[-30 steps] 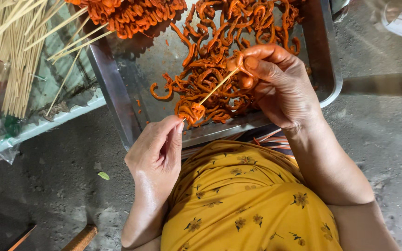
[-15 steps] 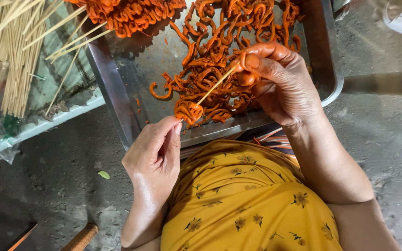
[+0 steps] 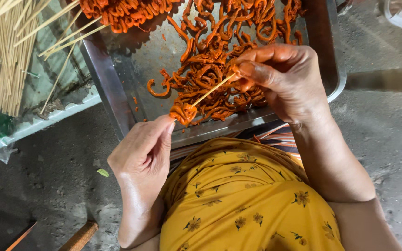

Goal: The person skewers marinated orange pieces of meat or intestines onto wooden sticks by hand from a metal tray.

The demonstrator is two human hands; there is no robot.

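Since a moment ago my right hand (image 3: 282, 76) lifted a little, pinching the bamboo skewer (image 3: 212, 88), while my left hand (image 3: 143, 151) pinches the folded orange strip (image 3: 184, 113) at its tip. I should push straight, fingers beside the point; the metal tray (image 3: 117, 100) rim is just beyond my left hand, open ground further left

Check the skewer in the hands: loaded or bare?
Barely loaded: the skewer carries one folded orange strip at the left hand; its remaining shaft is bare.
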